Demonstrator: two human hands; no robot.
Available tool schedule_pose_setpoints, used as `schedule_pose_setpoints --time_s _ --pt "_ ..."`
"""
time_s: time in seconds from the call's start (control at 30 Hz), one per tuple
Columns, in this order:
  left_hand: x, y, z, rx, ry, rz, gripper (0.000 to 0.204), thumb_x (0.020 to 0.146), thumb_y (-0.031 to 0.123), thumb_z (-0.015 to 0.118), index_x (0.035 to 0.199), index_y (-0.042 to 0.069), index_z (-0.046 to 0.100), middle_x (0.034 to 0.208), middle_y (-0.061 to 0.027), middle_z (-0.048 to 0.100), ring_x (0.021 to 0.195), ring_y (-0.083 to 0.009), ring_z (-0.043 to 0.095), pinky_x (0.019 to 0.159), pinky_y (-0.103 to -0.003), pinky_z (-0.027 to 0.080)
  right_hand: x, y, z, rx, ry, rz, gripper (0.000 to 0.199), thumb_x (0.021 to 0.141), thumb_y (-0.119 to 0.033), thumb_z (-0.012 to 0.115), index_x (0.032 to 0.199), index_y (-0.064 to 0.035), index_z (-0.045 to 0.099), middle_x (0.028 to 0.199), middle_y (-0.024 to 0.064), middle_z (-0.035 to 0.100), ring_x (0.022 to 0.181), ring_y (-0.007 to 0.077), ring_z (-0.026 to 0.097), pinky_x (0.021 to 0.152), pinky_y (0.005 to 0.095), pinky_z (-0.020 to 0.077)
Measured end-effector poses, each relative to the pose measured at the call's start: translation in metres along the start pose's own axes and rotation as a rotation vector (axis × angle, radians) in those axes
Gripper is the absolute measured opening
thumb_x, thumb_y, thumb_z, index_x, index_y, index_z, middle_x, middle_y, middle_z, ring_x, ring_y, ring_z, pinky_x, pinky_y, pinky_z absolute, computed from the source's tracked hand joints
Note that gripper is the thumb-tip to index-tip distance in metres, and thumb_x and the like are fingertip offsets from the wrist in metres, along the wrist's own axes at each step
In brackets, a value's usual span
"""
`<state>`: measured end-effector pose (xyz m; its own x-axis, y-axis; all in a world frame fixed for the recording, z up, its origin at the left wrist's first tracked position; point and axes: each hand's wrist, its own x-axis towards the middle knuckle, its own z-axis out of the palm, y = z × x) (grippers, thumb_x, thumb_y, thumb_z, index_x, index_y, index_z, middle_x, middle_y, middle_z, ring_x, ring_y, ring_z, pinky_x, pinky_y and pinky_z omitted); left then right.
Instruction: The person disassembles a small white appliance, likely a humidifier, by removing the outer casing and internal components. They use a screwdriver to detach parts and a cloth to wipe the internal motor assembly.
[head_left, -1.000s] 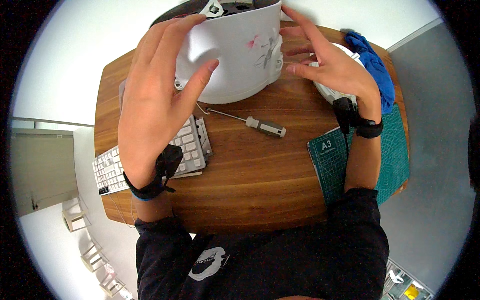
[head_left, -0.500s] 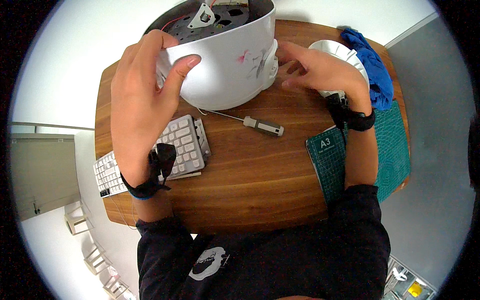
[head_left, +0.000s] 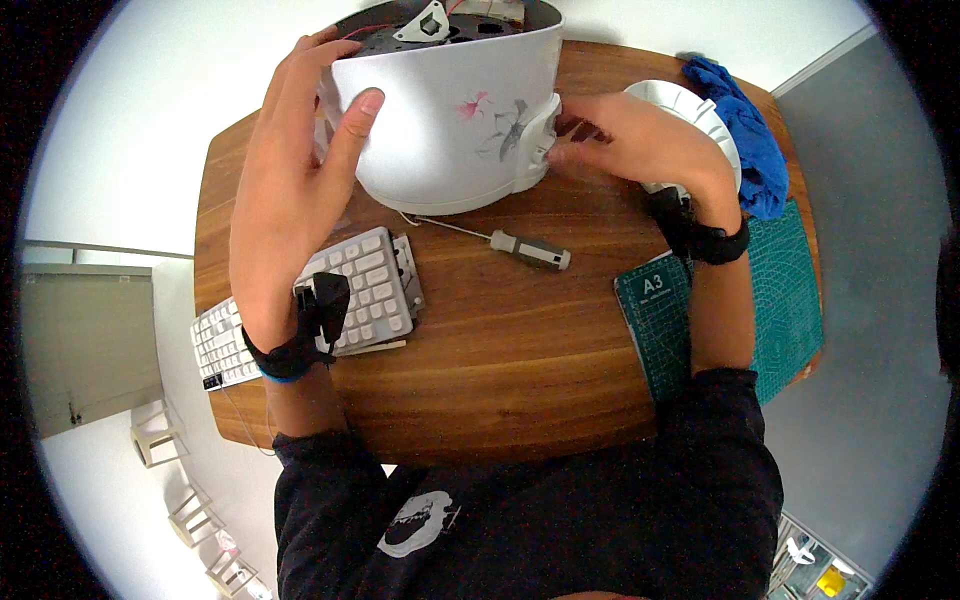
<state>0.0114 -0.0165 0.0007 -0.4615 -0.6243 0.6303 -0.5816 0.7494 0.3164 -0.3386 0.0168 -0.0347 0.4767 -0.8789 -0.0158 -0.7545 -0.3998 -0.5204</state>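
Observation:
A white oval appliance housing [head_left: 430,120] with a pink and grey flower print stands at the far side of the table. Inside its open top I see a dark perforated plate [head_left: 465,30], a white metal bracket [head_left: 424,24] and red wires. My left hand [head_left: 300,130] grips the housing's left side, thumb on the front wall and fingers by the rim. My right hand [head_left: 630,135] has its thumb and bent fingers at the white side fitting [head_left: 540,140] on the right; the fingertips are partly hidden and slightly blurred. A screwdriver [head_left: 530,250] lies in front of the housing.
White keyboards [head_left: 370,290] lie at the left, partly under my left forearm. Behind my right wrist are a round white plastic part [head_left: 690,105] and a blue cloth [head_left: 750,150]. A green cutting mat [head_left: 785,300] lies at the right edge of the wooden table [head_left: 500,370].
The housing has turned and tilted slightly, so its flower print sits further left and less of the inside shows. My right fingers have moved in against the side fitting.

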Motion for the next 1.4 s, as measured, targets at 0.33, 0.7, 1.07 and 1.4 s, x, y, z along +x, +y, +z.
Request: schedule_pose_setpoints --time_s 0.33,0.7,1.07,1.4 --pt "-0.013 0.002 0.007 -0.045 -0.228 -0.306 0.101 0.112 0.060 0.063 0.171 -0.013 0.025 0.104 -0.0316 0.077 0.093 -0.0418 0.078 0.085 -0.046 0.061 -0.017 -0.033 -0.017 -0.107 0.639 -0.018 0.081 0.093 -0.026 0.092 0.162 -0.0103 0.052 0.170 0.0153 0.051 0.158 0.0333 0.050 0.128 0.0456 0.0434" --pt "-0.015 0.024 0.005 -0.143 -0.168 -0.047 0.081 0.109 0.025 0.072 0.179 0.024 0.031 0.115 -0.0248 0.078 0.092 -0.0409 0.077 0.082 -0.049 0.058 -0.021 -0.108 -0.009 0.014 0.500 -0.088 0.058 0.097 -0.015 0.084 0.151 -0.0060 0.066 0.137 0.0139 0.076 0.129 0.0273 0.071 0.115 0.0388 0.0506" --pt "-0.019 0.013 0.019 -0.244 -0.160 -0.057 0.078 0.107 0.013 0.070 0.176 0.012 0.034 0.130 -0.0316 0.074 0.103 -0.0476 0.075 0.089 -0.051 0.058 -0.019 -0.101 -0.006 0.025 0.618 -0.036 0.014 0.107 -0.011 0.072 0.099 -0.0007 0.067 0.086 0.0093 0.062 0.078 0.0203 0.058 0.072 0.0329 0.0471" --pt "-0.018 0.001 0.014 -0.114 -0.555 -0.212 0.073 0.103 0.039 0.079 0.158 -0.001 0.053 0.124 -0.0337 0.075 0.115 -0.0501 0.073 0.100 -0.056 0.058 -0.028 -0.059 -0.021 0.308 0.674 -0.061 0.016 0.106 -0.007 0.070 0.093 -0.0035 0.061 0.085 -0.0060 0.050 0.080 0.0053 0.042 0.070 0.0251 0.0343"
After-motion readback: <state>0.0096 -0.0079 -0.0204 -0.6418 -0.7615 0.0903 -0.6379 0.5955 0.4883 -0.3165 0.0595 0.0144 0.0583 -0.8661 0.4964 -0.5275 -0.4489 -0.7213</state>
